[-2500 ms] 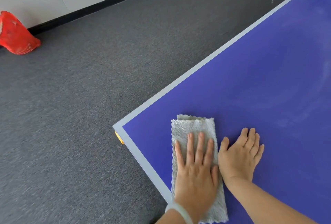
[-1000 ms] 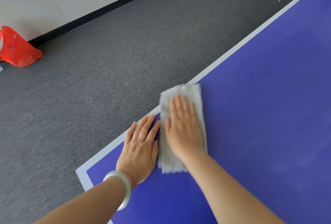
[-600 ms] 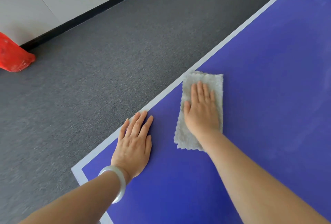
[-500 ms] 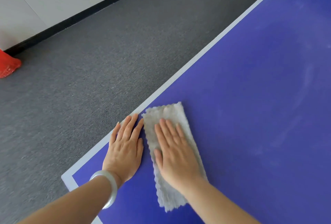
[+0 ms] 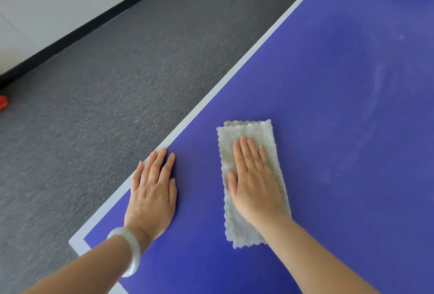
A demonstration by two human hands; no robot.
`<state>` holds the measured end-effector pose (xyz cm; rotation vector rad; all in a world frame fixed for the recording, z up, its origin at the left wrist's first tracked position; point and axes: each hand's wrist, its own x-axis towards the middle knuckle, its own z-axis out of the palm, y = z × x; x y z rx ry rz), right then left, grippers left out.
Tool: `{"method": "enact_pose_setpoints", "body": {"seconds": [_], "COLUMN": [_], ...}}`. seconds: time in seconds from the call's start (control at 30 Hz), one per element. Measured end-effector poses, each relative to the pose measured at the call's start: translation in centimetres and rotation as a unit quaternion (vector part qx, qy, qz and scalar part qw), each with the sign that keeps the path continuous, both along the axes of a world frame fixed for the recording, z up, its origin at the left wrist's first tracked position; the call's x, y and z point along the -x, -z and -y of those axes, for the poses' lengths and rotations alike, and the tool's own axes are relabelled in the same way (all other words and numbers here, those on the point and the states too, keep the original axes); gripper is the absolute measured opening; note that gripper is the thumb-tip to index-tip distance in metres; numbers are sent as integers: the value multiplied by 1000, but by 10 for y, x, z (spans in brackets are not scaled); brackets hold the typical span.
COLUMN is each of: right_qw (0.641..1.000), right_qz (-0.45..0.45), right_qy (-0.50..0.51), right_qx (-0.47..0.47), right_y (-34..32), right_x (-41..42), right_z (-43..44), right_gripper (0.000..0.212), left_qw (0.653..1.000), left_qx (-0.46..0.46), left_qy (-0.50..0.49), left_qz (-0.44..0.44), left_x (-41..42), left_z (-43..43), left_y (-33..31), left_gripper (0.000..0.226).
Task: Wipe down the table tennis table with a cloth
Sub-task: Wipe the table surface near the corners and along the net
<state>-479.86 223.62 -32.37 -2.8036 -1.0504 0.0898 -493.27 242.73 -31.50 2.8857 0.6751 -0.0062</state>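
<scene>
The right hand (image 5: pixel 256 188), fingers together, presses the cloth (image 5: pixel 246 131), hiding its middle; at its nine o'clock the left hand (image 5: pixel 152 195) lies flat on the table (image 5: pixel 328 106).

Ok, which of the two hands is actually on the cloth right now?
The right hand: it lies flat on the grey cloth. The left hand, with the pale bangle, rests on bare blue table by the edge.

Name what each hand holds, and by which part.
Nothing is gripped: the right hand presses flat on the cloth, mid-length; left hand rests on the table.
</scene>
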Motion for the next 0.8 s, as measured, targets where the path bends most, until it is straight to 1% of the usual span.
{"method": "enact_pose_setpoints", "body": {"seconds": [0.07,0.1,0.13,0.2,0.27,0.33,0.37,0.4,0.47,0.53,0.57,0.6,0.63,0.67,0.7,0.73,0.8], "right_qw": [995,991,989,994,999,997,997,999,998,992,990,992,995,999,998,990,962], "right_qz": [-8,-13,-4,6,-3,-27,-27,-23,-14,-15,-16,-19,-9,-1,-8,-19,-35], "right_qy": [-103,-136,-147,-99,-1,67,65,36,-58,-125,-137,-124,-91,-34,42,131,270], "right_qx": [-6,1,10,36,42,7,-11,-19,-26,-20,-10,7,25,39,43,39,23], "right_y": [0,0,-1,-5,-8,-7,-5,-4,-2,-1,-2,-4,-5,-6,-8,-11,-12], "right_x": [30,25,13,-19,-38,-26,-10,10,43,54,47,34,16,-8,-36,-65,-104], "right_z": [27,39,49,53,40,22,18,20,45,91,116,140,162,179,192,198,181], "right_gripper": [60,60,59,59,60,61,61,61,61,62,61,59,57,56,56,57,60], "left_qw": [1000,1000,1000,1000,1000,998,996,993,988,986,986,987,988,988,989,989,990], "left_qx": [4,6,7,-1,-1,5,12,23,37,39,38,31,23,19,19,18,13], "left_qy": [2,3,4,2,-4,30,61,90,127,144,149,150,147,139,134,131,129], "left_qz": [-6,-8,-9,-4,22,57,69,78,84,69,61,54,52,57,61,61,60], "left_x": [-1,-1,-1,-5,-20,-47,-64,-83,-118,-142,-148,-151,-152,-153,-152,-152,-153], "left_z": [2,3,4,4,8,20,28,37,57,76,83,88,91,93,94,94,94], "left_y": [-3,-5,-6,-9,-13,-14,-13,-12,-10,-4,1,5,7,9,10,10,9], "left_gripper": [63,64,64,63,60,49,45,45,49,52,53,53,53,53,52,51,52]}}
